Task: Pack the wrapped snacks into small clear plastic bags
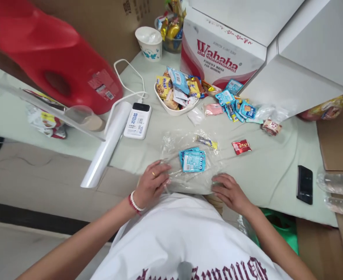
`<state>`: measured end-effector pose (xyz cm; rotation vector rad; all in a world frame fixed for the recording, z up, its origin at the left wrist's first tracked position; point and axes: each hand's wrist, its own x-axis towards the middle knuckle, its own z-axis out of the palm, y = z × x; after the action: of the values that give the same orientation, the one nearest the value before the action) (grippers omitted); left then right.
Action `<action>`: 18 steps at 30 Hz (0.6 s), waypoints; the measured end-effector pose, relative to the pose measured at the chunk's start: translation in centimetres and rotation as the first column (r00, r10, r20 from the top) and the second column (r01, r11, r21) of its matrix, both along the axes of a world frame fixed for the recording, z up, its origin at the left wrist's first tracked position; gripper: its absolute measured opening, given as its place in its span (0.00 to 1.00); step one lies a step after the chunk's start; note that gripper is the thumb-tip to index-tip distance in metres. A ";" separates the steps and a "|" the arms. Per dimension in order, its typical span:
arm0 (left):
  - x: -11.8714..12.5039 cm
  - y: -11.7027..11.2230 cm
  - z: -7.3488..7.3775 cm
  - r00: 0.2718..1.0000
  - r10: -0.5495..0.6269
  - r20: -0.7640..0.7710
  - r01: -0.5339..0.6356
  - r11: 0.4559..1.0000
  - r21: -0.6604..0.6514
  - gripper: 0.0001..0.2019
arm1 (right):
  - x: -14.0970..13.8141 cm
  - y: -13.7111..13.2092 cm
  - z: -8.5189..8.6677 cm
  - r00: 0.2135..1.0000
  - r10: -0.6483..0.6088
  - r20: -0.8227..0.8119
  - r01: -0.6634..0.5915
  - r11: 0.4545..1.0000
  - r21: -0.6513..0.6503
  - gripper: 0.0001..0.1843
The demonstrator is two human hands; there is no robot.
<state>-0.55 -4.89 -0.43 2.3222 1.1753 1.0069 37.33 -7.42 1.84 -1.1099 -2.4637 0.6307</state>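
A clear plastic bag [171, 142] lies spread at the table's front edge, right before my body. Several blue snack packets [194, 161] lie stacked on its middle, and a small yellow and dark wrapped stick [206, 142] rests just behind them; I cannot tell whether they are in the bag or on top. My left hand [154, 182] has its fingers curled on the bag's near left edge. At the near right edge, my right hand [228, 189] bends its fingers over the plastic; its thumb is mostly hidden. A red packet [241, 147] lies to the right of the bag.
A heart-shaped bowl [174, 112] of snacks stands behind, with loose blue packets [247, 111] right of it. A white power bank [138, 120], a red jug [80, 58] and a paper cup [150, 46] are leftward. A phone [304, 184] lies right. A Wahaha carton [218, 54] stands at the back.
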 end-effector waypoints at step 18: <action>2.6 5.1 0.3 0.761 0.635 -0.134 -0.624 0.773 0.118 0.14 | -8.1 19.2 5.2 0.888 -0.256 0.381 0.206 0.964 0.168 0.19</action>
<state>2.09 0.26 -0.15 2.1118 2.1173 1.0706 29.21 11.79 7.05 -1.5834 -2.5912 0.1856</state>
